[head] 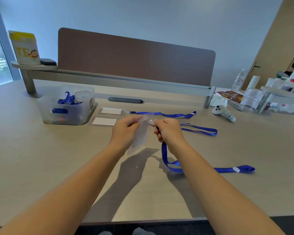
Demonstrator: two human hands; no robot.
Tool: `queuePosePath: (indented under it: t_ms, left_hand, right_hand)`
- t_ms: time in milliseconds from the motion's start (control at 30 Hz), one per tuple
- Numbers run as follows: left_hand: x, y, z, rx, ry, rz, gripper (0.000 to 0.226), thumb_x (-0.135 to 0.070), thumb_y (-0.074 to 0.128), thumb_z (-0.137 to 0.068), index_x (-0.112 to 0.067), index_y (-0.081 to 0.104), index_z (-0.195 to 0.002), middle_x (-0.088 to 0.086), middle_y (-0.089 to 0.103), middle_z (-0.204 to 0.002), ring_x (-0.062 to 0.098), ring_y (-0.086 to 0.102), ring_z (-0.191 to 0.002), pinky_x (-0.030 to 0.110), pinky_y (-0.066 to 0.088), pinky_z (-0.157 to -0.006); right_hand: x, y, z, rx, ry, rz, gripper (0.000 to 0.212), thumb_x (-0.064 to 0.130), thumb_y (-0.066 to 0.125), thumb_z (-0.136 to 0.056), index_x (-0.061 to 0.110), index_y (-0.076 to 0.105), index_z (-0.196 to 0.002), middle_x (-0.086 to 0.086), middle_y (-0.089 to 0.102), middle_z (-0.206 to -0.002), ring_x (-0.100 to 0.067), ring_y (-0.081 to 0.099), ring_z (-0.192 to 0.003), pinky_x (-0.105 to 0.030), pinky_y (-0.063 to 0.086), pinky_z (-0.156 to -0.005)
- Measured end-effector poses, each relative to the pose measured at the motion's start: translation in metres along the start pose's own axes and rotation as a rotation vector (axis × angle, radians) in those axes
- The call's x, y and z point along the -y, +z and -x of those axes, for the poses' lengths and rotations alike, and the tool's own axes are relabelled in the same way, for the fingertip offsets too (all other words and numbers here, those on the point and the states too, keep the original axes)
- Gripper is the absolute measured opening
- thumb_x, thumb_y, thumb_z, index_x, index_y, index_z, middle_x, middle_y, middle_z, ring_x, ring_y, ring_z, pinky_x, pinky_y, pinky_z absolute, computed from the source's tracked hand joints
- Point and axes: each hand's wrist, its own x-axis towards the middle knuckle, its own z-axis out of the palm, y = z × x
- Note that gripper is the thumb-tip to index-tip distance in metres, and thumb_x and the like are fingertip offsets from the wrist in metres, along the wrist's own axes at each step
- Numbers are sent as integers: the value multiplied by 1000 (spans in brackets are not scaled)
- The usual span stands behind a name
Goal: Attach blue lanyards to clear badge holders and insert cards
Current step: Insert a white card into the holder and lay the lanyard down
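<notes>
A pale wood-grain counter (41, 167) ran the width of the room, backed by a brown divider panel (136, 60) and a plain grey-blue wall. Above the middle of the counter the person's left hand (126, 131) pinched the top edge of a clear badge holder (140, 138) between thumb and curled fingers, so that the holder hung down, its lower edge near the counter. The right hand (168, 131), just beside it, had its fingers curled round the clip end of a blue lanyard (173, 165), the clip meeting the holder's top; whether it was hooked through I could not tell. The strap dropped from that fist, looped on the counter and trailed off to the right, ending in a fold with a white dot. Farther back lay two more badge holders with white cards inside, one (111, 111) behind the other (104, 121), just beside a translucent plastic bin (66, 114) that held more blue straps. A second lanyard (166, 114) stretched rightward from the rear holder, and a third (200, 129) lay behind the right hand. A white controller (223, 113) rested well to the right, near a clutter of clear packets and a water bottle (238, 80). On a small shelf at the far left stood a yellow-and-white pouch (25, 48).
</notes>
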Motion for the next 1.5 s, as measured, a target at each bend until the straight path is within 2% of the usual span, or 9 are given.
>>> queuePosePath:
  t_ms: [133, 233, 533, 700, 833, 967, 1133, 1300, 1500]
  left_hand:
    - [2, -4, 0, -21, 52, -69, 31, -7, 48, -90, -6, 55, -119, 6, 60, -115, 14, 50, -100, 36, 47, -95]
    - [2, -6, 1, -45, 137, -158, 32, -7, 46, -90, -6, 53, -121, 10, 60, -121, 8, 45, -99, 24, 40, -85]
    - [3, -15, 1, -36, 243, -295, 35, -7, 43, -91, -11, 49, -125, 14, 62, -119, 12, 48, -93, 15, 41, -75]
    - [5, -29, 4, -28, 523, -684, 36, -2, 47, -89, -10, 52, -124, 14, 64, -119, 28, 61, -105, 29, 48, -89]
    - [6, -39, 4, 23, 789, -987, 40, 7, 73, -65, -6, 67, -103, 16, 75, -81, 29, 71, -67, 32, 58, -56]
    - [3, -44, 6, 55, 856, -1144, 47, 1, 84, -50, -8, 70, -94, 11, 75, -71, 24, 70, -59, 29, 57, -48]
    - [8, -49, 5, 74, 826, -1148, 48, 0, 83, -53, -9, 69, -98, 13, 75, -80, 27, 71, -68, 33, 58, -53]
    - [4, -49, 10, 197, 504, -872, 48, -25, 55, -86, -20, 41, -132, 2, 52, -134, 18, 48, -122, 30, 43, -99]
    - [-11, -49, 8, 81, 223, -375, 28, -18, 49, -89, -9, 58, -114, 2, 61, -98, 14, 56, -91, 20, 43, -76]
  right_hand:
    - [5, 4, 3, -6, 56, -31, 31, 10, 49, -90, 10, 53, -59, -2, 48, -54, -11, 38, -47, -20, 33, -46]
    - [9, 5, 5, 5, 72, -60, 30, 10, 48, -90, 10, 53, -60, -2, 48, -54, -11, 37, -45, -19, 33, -44]
    - [15, 9, 11, 102, 66, -135, 27, 16, 47, -93, 10, 58, -69, 0, 49, -55, -7, 37, -42, -13, 33, -37]
    - [17, 10, 12, 132, 77, -118, 26, 26, 50, -91, 12, 56, -70, 0, 50, -57, -9, 37, -45, -16, 34, -43]
    - [19, 12, 13, 143, 103, -92, 25, 28, 54, -89, 11, 56, -70, -1, 52, -57, -9, 38, -47, -17, 35, -45]
    - [17, 15, 15, 171, 81, -103, 22, 21, 55, -88, 11, 57, -68, -1, 54, -58, -9, 38, -47, -17, 35, -46]
    - [16, 21, 15, 180, 62, -77, 21, 14, 50, -90, 11, 58, -71, -1, 57, -59, -9, 40, -49, -18, 36, -48]
    - [15, 27, 12, 199, -39, 0, 25, 11, 49, -91, 11, 59, -68, 0, 59, -64, -9, 45, -53, -18, 38, -50]
    - [17, 35, 14, 250, -96, 4, 21, 12, 50, -90, 13, 60, -72, 1, 60, -67, -8, 49, -57, -18, 40, -54]
